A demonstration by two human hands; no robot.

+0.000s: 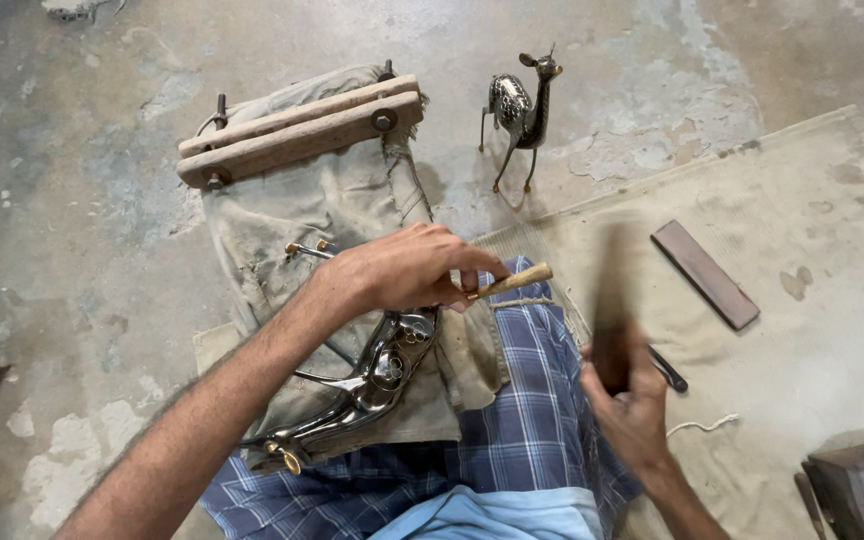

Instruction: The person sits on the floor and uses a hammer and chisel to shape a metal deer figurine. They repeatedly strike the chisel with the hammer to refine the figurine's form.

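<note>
- Head view looks down on a person seated on a concrete floor (72, 200), legs covered by a blue checked cloth (522, 420).
- The left hand (407, 270) is curled shut around a small tool with a pale wooden handle (517, 281), whose end pokes out to the right past the fingers; the tool's working tip is hidden under the hand.
- That hand rests over a shiny dark metal deer figure (377, 375), which lies on its side across the lap on a worn canvas cloth (282, 220). Brass-coloured tips show at the figure's lower end, and punched floral marks show on its body.
- The right hand (632, 405) grips a dark, blurred, upright object (614, 300); what it is cannot be told because of the blur. A thin dark rod (669, 370) sticks out just beside this hand.
- A wooden clamp (297, 130) made of two bars joined with bolts lies at the top edge of the canvas cloth.
- A second metal deer figure (522, 105) stands upright on the floor, well apart from the hands.
- A flat dark rectangular bar (704, 273) lies on a pale floor mat (812, 330) to the right.
- A bit of white string (702, 426) lies on the mat near the right wrist.
</note>
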